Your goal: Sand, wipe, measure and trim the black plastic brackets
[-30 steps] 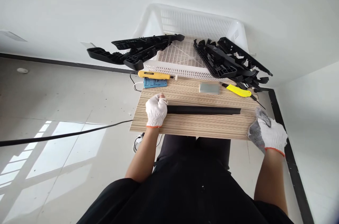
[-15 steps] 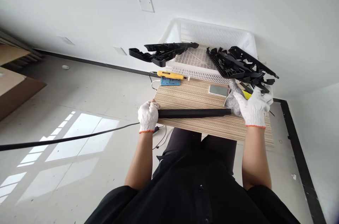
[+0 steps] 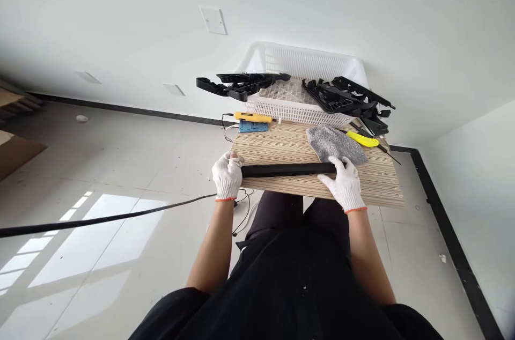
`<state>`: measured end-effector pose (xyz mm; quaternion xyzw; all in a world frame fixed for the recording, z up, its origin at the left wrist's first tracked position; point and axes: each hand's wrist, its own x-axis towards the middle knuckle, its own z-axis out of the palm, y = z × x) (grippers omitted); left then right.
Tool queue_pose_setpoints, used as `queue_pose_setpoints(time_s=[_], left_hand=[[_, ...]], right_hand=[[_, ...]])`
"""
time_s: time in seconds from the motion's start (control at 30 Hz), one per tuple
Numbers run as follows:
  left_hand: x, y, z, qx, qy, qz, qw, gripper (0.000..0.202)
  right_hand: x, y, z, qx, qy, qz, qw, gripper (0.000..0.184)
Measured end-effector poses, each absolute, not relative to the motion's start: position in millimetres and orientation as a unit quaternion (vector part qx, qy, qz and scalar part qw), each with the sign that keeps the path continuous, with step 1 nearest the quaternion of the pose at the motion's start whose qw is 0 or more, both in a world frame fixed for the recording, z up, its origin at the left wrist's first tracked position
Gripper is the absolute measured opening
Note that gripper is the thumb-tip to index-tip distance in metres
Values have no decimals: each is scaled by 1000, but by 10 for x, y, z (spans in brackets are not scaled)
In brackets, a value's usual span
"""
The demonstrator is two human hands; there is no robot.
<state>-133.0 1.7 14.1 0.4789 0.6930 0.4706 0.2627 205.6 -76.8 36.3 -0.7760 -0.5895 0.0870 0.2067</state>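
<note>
A long black strip [image 3: 287, 170] lies across a small striped wooden table [image 3: 277, 144]. My left hand [image 3: 227, 178], in a white knit glove, is closed round the strip's left end at the table's left edge. My right hand [image 3: 344, 185], also gloved, lies over the strip's right end, with its fingers draped over the top and the thumb on the near side. Its fingertips touch the near edge of a grey cloth [image 3: 336, 144] that lies flat on the table just beyond the strip.
A white plastic basket [image 3: 298, 56] stands at the table's far side, with black plastic parts on its left [image 3: 237, 84] and right [image 3: 346, 96] rims. A yellow knife [image 3: 362, 139], a yellow tool [image 3: 249, 116] and a blue packet [image 3: 252, 126] lie nearby. A black cable [image 3: 100, 217] crosses the floor.
My right hand brought the grey cloth from the table's right side, laid it down flat, and came onto the strip's right end. The left hand kept its grip.
</note>
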Motion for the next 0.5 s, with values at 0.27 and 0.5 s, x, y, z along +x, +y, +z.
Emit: queue_pose_setpoints(time_s=[0.27, 0.5], left_hand=[[-1313, -335, 16, 558, 593, 511, 276, 45], [-1069, -475, 449, 797, 479, 321, 181, 54]], right_hand=[[2399, -1165, 68, -679, -664, -10, 313, 19], [2788, -1284, 393, -629, -672, -187, 344, 20]])
